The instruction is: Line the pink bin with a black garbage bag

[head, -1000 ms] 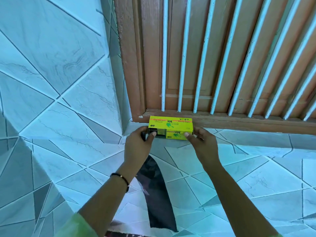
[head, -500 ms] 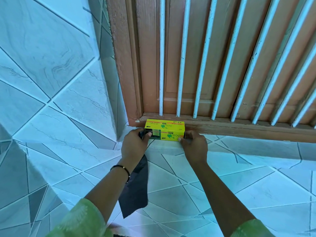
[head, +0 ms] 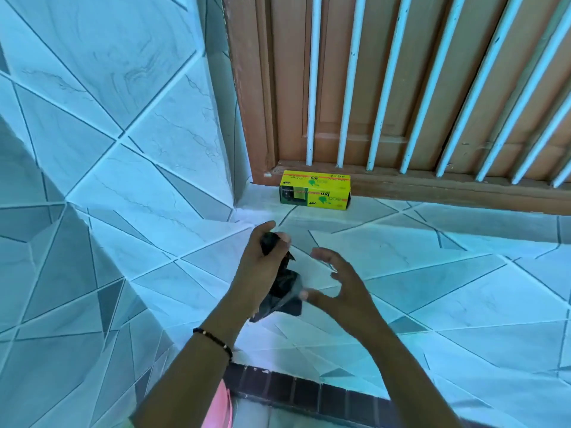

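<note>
Head view, both hands off box, left hand gripping garbage bag, right hand spread.

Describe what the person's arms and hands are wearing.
Both forearms are bare. The left wrist carries a thin black beaded bracelet with one pale bead. The left hand and right hand show no gloves or rings that I can make out. No sleeve is clearly visible at the bottom edge.
</note>
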Demonstrator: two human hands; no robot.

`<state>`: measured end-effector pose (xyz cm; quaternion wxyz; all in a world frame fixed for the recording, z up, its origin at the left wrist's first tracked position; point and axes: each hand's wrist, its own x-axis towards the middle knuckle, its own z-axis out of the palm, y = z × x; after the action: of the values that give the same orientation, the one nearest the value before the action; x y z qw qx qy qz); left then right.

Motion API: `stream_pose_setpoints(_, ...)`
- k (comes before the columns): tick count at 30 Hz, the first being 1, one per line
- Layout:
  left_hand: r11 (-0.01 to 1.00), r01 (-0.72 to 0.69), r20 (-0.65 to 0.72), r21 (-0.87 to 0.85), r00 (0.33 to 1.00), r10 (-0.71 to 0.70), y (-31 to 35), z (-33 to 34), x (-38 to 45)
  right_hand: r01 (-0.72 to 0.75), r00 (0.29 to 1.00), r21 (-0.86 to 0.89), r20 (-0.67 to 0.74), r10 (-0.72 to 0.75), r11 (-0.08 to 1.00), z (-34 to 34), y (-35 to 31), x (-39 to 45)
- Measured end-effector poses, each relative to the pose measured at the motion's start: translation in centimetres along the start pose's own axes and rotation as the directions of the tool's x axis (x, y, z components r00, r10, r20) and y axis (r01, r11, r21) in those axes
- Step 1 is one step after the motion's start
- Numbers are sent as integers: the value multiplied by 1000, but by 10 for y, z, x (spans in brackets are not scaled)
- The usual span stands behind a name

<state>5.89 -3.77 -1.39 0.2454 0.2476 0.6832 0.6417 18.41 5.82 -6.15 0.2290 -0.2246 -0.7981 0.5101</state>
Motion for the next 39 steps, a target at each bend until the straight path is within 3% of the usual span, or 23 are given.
stream_pose_setpoints(2, 982, 73, 132, -172, 990, -50, 2, -4, -20, -42, 988, -27, 145, 45, 999, 17, 2, -18)
stream_pose_setpoints(4, 904, 145, 219, -402, 974, -58, 0, -13, -36, -66, 992, 33, 112, 62, 997, 22, 0, -33)
stream_pose_setpoints(6, 822, 181, 268, -540, 963, -37, -9, -24, -48, -80, 993, 202, 103, 60, 976, 19, -3, -47)
stream_pose_setpoints(8, 846, 248, 342, -472, 936, -84, -22, -35, -63, -109, 991, 305, 107, 80, 946, 16, -7, -60)
stream_pose_setpoints(10, 899, 324, 429, -293, 885, -179, -33, -40, -82, -130, 990, 344, 94, 104, 930, 18, -12, -70)
stream_pose_setpoints(12, 899, 387, 435, -204, 859, -270, -42, -44, -98, -152, 988, 389, 70, 136, 909, 22, -17, -80)
stream_pose_setpoints(15, 863, 381, 320, -331, 906, -277, -50, -61, -113, -163, 986, 416, 48, 158, 894, 31, -26, -99)
stream_pose_setpoints(19, 808, 343, 216, -480, 938, -270, -44, -93, -118, -317, 940, 389, 249, 233, 865, 48, -37, -122)
stream_pose_setpoints(22, 790, 369, 296, -490, 923, -247, -39, -123, -135, -312, 949, 356, 168, 268, 881, 83, -47, -141)
stream_pose_setpoints(25, 835, 430, 390, -342, 874, -291, -49, -160, -164, -288, 950, 524, 52, 307, 801, 120, -63, -156)
stream_pose_setpoints(30, 936, 315, 552, -157, 814, -182, -82, -199, -213, -309, 927, 672, 55, 371, 673, 162, -91, -177)
stream_pose_setpoints(34, 959, 223, 435, -176, 891, -127, -87, -219, -227, -323, 926, 684, 86, 367, 654, 185, -101, -199)
stream_pose_setpoints(39, 854, 333, 288, -399, 930, -228, -82, -234, -232, -400, 915, 489, 255, 312, 775, 205, -96, -236)
